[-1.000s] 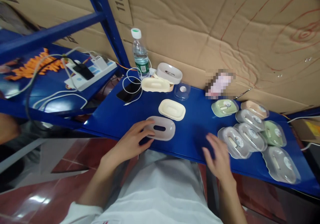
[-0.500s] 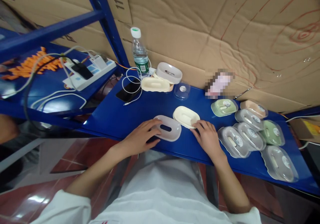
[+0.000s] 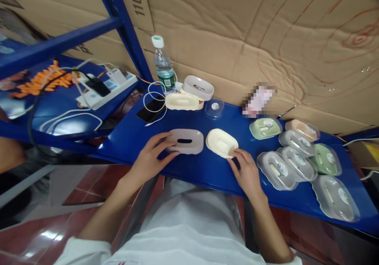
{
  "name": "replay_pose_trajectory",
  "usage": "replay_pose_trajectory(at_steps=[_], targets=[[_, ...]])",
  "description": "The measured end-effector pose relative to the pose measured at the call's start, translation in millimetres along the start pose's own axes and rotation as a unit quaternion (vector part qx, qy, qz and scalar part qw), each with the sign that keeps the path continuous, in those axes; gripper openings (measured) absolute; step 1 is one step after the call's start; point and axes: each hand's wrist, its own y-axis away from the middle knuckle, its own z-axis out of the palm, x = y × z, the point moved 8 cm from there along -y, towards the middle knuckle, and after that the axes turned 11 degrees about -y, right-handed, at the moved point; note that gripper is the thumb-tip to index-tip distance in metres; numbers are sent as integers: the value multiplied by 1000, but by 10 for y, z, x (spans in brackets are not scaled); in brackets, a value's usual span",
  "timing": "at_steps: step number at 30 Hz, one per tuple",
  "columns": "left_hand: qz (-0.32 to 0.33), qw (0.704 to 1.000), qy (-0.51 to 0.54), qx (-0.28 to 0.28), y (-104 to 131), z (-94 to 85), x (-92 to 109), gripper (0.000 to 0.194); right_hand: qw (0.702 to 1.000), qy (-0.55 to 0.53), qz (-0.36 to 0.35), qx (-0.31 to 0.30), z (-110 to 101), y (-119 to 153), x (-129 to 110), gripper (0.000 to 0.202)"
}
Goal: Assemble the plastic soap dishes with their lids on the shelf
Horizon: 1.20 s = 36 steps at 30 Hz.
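Observation:
My left hand (image 3: 154, 152) grips the left end of a grey oval soap dish (image 3: 194, 142), fingers at its far rim and thumb at the near side. A dark slot runs through the dish's middle. At the right, my right hand (image 3: 244, 170) pinches the near right end of a cream oval tray (image 3: 220, 140). The tray lies tilted in direction, a small gap apart from the grey dish. Both pieces are low over the blue table (image 3: 183, 170).
Behind stand a stacked grey dish (image 3: 198, 86), a cream tray (image 3: 182, 101), a clear lid (image 3: 214, 109), a phone (image 3: 151, 109) with a white cable and a water bottle (image 3: 164, 69). Several lidded dishes (image 3: 278, 170) cover the right side. A power strip (image 3: 108, 89) lies left.
My left hand has drawn the grey dish leftward, away from the cream tray, and turned it straighter. The cream tray and my right hand have shifted slightly nearer.

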Motion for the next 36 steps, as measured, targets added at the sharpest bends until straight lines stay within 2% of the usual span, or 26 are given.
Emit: replay_pose_trajectory(at_steps=[2,4,6,8,11,14,21,24,27,29,31,33,36], targets=[[-37,998,-14,42,15,-116,-54,21,1000,0,-18,-26,119,-3,-100,26],[-32,997,-21,65,-2,-110,44,20,999,-8,-27,-39,187,-38,-221,29],[2,998,-20,65,-45,11,241,21,999,-18,-20,-21,159,-100,-317,34],[40,998,-13,42,-91,192,438,22,1000,-22,-14,-3,97,-160,-386,42],[89,996,-3,-14,-107,424,628,21,997,-16,-57,-57,142,-196,-489,53],[113,992,-14,-59,-41,525,653,23,987,-9,-104,-118,283,-146,-510,52],[127,988,-41,-83,145,487,593,30,989,-17,-81,-124,464,-49,-386,49],[125,990,-45,-51,-49,350,466,33,990,-31,-68,-120,466,-38,-373,56],[65,994,-88,0,-512,172,108,43,990,-41,-52,-123,466,-41,-358,61],[17,990,-143,-2,-864,137,-181,54,990,-43,-43,-124,464,-44,-348,61],[5,985,-170,-30,-1145,182,-391,50,991,-45,-39,-120,459,-43,-343,61],[15,984,-172,-53,-1289,249,-489,35,992,-48,-35,-114,456,-36,-334,61],[25,986,-158,-54,-1231,289,-463,30,992,-50,-35,-109,460,-20,-322,58]])
